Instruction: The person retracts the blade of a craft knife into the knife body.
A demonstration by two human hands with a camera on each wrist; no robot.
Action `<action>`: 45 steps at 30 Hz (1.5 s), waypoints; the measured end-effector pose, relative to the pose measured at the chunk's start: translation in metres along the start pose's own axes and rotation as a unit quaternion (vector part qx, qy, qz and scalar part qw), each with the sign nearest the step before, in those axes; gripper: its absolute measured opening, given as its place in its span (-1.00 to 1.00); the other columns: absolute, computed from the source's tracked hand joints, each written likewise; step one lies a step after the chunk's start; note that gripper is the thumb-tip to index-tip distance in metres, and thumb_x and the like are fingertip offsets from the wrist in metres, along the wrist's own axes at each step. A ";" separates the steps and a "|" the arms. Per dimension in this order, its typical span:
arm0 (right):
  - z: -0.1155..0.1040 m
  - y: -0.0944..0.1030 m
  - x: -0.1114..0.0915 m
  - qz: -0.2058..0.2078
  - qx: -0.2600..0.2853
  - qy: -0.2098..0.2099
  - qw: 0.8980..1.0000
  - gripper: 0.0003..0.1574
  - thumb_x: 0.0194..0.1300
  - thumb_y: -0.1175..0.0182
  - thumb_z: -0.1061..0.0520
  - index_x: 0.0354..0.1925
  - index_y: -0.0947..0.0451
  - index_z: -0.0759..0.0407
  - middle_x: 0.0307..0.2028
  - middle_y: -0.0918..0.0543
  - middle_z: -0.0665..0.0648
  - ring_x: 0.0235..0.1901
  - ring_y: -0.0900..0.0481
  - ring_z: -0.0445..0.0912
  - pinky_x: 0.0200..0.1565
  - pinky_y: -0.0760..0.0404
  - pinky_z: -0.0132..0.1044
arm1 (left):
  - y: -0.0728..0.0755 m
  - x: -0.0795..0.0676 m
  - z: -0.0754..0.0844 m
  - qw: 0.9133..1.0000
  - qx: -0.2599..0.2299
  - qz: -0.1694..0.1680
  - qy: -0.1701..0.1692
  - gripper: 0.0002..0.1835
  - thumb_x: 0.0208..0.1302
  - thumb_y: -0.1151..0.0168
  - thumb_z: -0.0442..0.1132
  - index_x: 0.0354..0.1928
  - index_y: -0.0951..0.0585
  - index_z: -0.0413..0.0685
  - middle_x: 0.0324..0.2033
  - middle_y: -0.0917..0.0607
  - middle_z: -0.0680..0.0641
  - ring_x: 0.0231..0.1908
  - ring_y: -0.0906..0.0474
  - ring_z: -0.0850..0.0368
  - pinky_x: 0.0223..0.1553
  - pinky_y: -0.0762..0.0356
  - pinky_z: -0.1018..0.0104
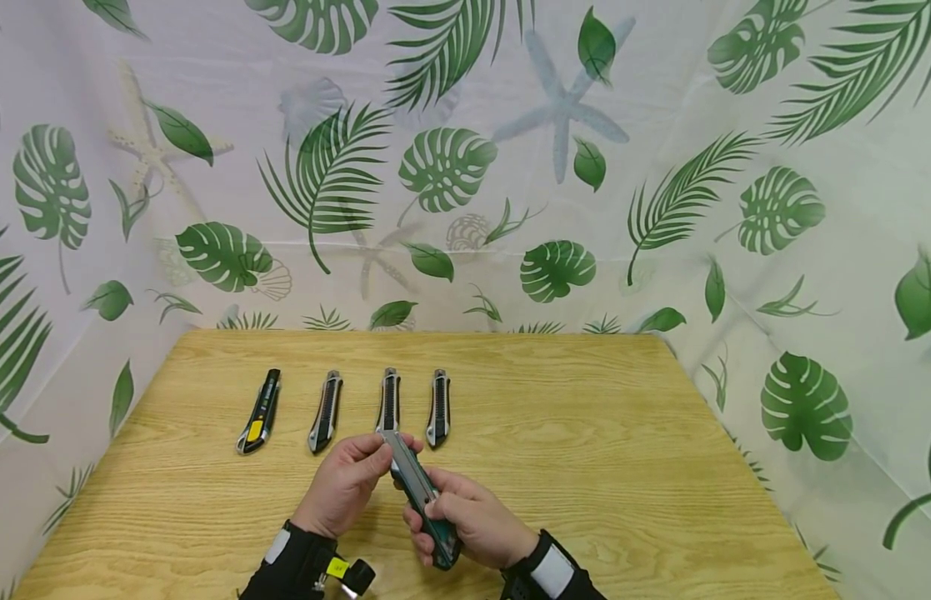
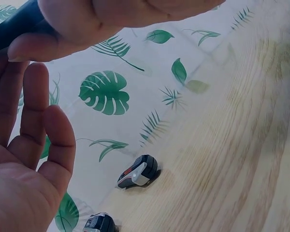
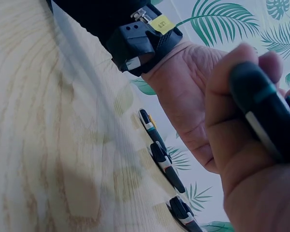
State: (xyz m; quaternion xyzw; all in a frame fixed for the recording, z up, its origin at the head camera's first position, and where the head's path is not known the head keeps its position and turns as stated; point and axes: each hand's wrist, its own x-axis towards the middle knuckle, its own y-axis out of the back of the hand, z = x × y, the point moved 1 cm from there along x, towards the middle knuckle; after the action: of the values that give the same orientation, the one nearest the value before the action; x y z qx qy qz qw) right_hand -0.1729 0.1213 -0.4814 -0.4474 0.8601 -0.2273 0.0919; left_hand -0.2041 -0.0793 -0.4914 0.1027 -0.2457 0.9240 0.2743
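A dark green and grey utility knife [image 1: 416, 477] is held slantwise above the table, its front end pointing up and left. My left hand [image 1: 348, 482] pinches that front end between thumb and fingers. Around the handle curl the fingers of my right hand [image 1: 483, 512], with the thumb lying on top near the slider. In the right wrist view the rounded butt of the utility knife [image 3: 253, 87] sticks out of the right fist. No bare blade shows past the left fingertips, which cover the tip.
Behind the hands lie a black and yellow utility knife [image 1: 260, 412] and grey and black ones: one to its right [image 1: 326, 412], one in the middle [image 1: 388, 398], and one farthest right [image 1: 438, 408]. They rest on the wooden table [image 1: 585, 450]. A leaf-print cloth [image 1: 465, 275] hangs behind it.
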 end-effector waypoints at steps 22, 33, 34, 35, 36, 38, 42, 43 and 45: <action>0.002 -0.006 0.000 -0.037 0.045 0.019 0.998 -0.23 0.25 0.28 0.50 0.42 0.07 0.29 -0.12 -0.46 0.09 -0.32 -0.46 -0.09 -0.18 -0.57 -0.28 | 0.002 0.000 0.000 1.000 -0.014 0.001 0.000 -0.65 0.59 0.13 -0.36 0.10 -0.66 -0.18 0.02 -0.67 -0.09 0.24 -0.23 -0.26 0.28 -0.14 0.08; 0.003 -0.003 0.004 0.097 -0.114 0.021 0.988 -0.46 0.40 -0.09 0.30 0.26 -0.19 0.39 -0.15 -0.52 0.16 -0.35 -0.55 -0.06 -0.28 -0.61 -0.29 | 0.004 0.000 0.001 1.000 0.008 0.024 0.003 -0.70 0.56 0.07 -0.36 0.11 -0.61 -0.29 0.00 -0.67 -0.09 0.22 -0.25 -0.24 0.28 -0.12 0.04; 0.003 -0.002 0.004 0.113 -0.132 0.019 0.985 -0.46 0.40 -0.12 0.28 0.26 -0.21 0.37 -0.18 -0.53 0.15 -0.36 -0.55 -0.06 -0.29 -0.60 -0.30 | 0.004 0.000 0.001 1.000 0.013 0.027 0.003 -0.70 0.56 0.06 -0.36 0.11 -0.62 -0.26 -0.01 -0.67 -0.08 0.21 -0.26 -0.23 0.27 -0.13 0.04; 0.003 -0.002 0.005 0.128 -0.149 0.017 0.980 -0.46 0.40 -0.15 0.26 0.26 -0.24 0.35 -0.21 -0.53 0.14 -0.35 -0.54 -0.07 -0.30 -0.59 -0.31 | 0.004 0.000 0.001 0.999 0.017 0.031 0.002 -0.71 0.55 0.05 -0.36 0.10 -0.63 -0.23 -0.01 -0.68 -0.07 0.20 -0.27 -0.22 0.26 -0.14 0.04; 0.004 -0.001 0.005 0.142 -0.168 0.014 0.975 -0.46 0.40 -0.17 0.24 0.26 -0.26 0.32 -0.23 -0.54 0.13 -0.35 -0.53 -0.08 -0.30 -0.58 -0.32 | 0.004 0.000 0.001 0.999 0.021 0.035 0.002 -0.71 0.54 0.03 -0.37 0.10 -0.64 -0.20 -0.02 -0.68 -0.05 0.19 -0.29 -0.21 0.25 -0.16 0.04; 0.004 0.001 0.006 0.168 -0.201 0.010 0.965 -0.46 0.39 -0.21 0.22 0.25 -0.31 0.28 -0.25 -0.57 0.10 -0.33 -0.53 -0.09 -0.32 -0.54 -0.34 | 0.004 -0.001 0.001 0.999 0.025 0.041 0.000 -0.72 0.53 0.00 -0.38 0.10 -0.64 -0.18 -0.02 -0.68 -0.03 0.17 -0.32 -0.19 0.23 -0.19 0.05; 0.005 0.004 0.007 0.196 -0.253 0.009 0.947 -0.49 0.40 -0.23 0.21 0.24 -0.34 0.22 -0.21 -0.61 0.11 -0.28 -0.55 -0.08 -0.32 -0.52 -0.35 | 0.003 -0.001 0.002 0.998 0.028 0.048 -0.003 -0.73 0.49 -0.05 -0.40 0.11 -0.63 -0.23 -0.03 -0.68 -0.02 0.15 -0.36 -0.16 0.21 -0.26 0.09; 0.006 0.004 0.008 0.200 -0.261 0.013 0.944 -0.50 0.40 -0.23 0.20 0.24 -0.34 0.22 -0.20 -0.62 0.12 -0.27 -0.57 -0.07 -0.32 -0.52 -0.35 | 0.002 -0.001 0.002 0.998 0.029 0.050 -0.004 -0.74 0.49 -0.06 -0.40 0.11 -0.63 -0.24 -0.03 -0.68 -0.02 0.14 -0.36 -0.16 0.20 -0.28 0.10; 0.006 0.004 0.008 0.206 -0.276 0.022 0.939 -0.53 0.41 -0.22 0.20 0.21 -0.36 0.21 -0.17 -0.61 0.16 -0.24 -0.58 -0.05 -0.31 -0.55 -0.36 | 0.002 -0.001 0.002 0.998 0.031 0.052 -0.005 -0.74 0.48 -0.07 -0.41 0.10 -0.63 -0.22 -0.03 -0.69 -0.02 0.13 -0.38 -0.15 0.19 -0.31 0.12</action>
State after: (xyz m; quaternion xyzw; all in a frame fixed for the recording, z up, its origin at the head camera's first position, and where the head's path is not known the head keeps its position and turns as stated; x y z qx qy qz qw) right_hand -0.1787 0.1148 -0.4888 -0.2633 0.9641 0.0328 -0.0097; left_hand -0.2039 -0.0822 -0.4907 0.1032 -0.2230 0.9437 0.2215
